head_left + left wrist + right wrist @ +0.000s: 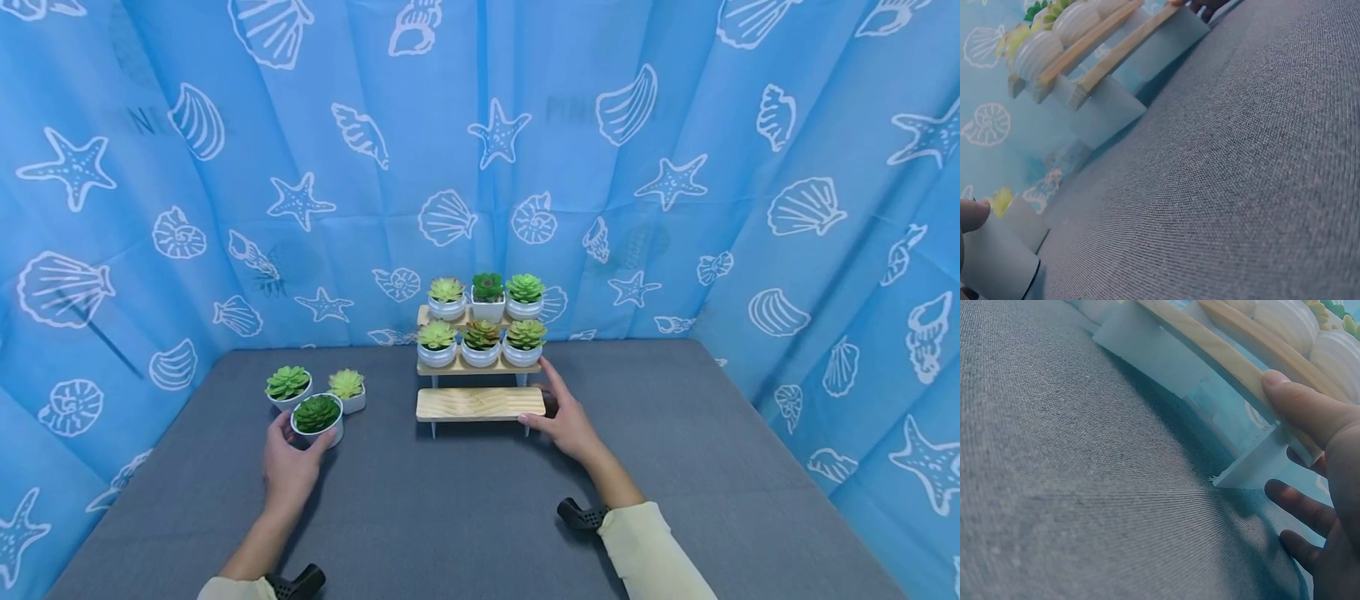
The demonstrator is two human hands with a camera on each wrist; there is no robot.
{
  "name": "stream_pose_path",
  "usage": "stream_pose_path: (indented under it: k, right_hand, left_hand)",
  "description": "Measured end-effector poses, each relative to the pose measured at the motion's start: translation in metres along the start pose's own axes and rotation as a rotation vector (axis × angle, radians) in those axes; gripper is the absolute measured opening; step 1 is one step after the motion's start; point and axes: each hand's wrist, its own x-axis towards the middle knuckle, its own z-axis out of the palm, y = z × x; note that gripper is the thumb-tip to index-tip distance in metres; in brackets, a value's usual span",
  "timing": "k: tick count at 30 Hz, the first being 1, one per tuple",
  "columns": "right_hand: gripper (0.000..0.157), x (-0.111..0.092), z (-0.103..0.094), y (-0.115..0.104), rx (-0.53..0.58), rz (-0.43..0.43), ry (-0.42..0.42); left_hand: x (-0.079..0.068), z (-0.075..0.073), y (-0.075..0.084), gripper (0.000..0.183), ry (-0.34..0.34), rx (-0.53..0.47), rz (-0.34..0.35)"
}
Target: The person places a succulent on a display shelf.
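At the table's (450, 517) left, the left hand (290, 468), curled, grips a plant (317, 413) beside two more plants (288, 383); the right hand (568, 423), partly spread, holds the front shelf (476, 403) by its end.

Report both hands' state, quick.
Left hand: holding the dark green potted succulent.
Right hand: open, touching the lowest shelf.

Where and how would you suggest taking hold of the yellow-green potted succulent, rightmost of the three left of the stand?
I'd grip its white pot by the wall, below the leaves, from the right: that side is exposed, while the dark green succulent crowds its left front. The pot stands upright, its wall likely firmer than the leaves.
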Motion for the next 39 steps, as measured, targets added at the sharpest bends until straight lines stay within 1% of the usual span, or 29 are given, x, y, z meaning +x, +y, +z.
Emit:
stream_pose_path:
  k: [7, 13, 16, 18, 22, 26, 34, 39]
  right_hand:
    - [0.101, 0.000, 0.000, 0.000, 0.005, -0.006, 0.001]
    - [0.101, -0.001, 0.000, 0.002, -0.004, 0.005, 0.005]
    - [0.101, -0.001, 0.000, 0.002, -0.004, 0.007, 0.002]
    - [0.101, -0.001, 0.000, 0.001, 0.001, 0.001, 0.003]
    - [0.100, -0.001, -0.001, 0.001, 0.003, -0.010, 0.008]
    - [0.100, 0.000, -0.001, 0.001, -0.011, -0.008, 0.015]
    - [0.101, -0.001, 0.001, 0.000, -0.019, 0.003, 0.017]
    - [0.101, 0.000, 0.001, 0.000, -0.016, -0.012, 0.011]
  left_hand:
    - [0.003, 0.002, -0.002, 0.080, -0.027, -0.005, -0.019]
    - [0.009, 0.003, -0.005, 0.080, -0.043, -0.021, -0.016]
    - [0.008, 0.002, -0.005, 0.079, -0.048, -0.029, -0.026]
    - [0.007, 0.002, -0.004, 0.078, -0.068, -0.047, -0.032]
    - [0.004, 0.001, 0.004, 0.078, -0.133, -0.086, -0.056]
    - [0.000, 0.002, 0.014, 0.078, -0.181, -0.094, -0.052]
    - [-0.007, 0.005, 0.028, 0.081, -0.255, -0.087, -0.005]
    - [-0.011, 0.010, 0.039, 0.079, -0.295, -0.116, 0.056]
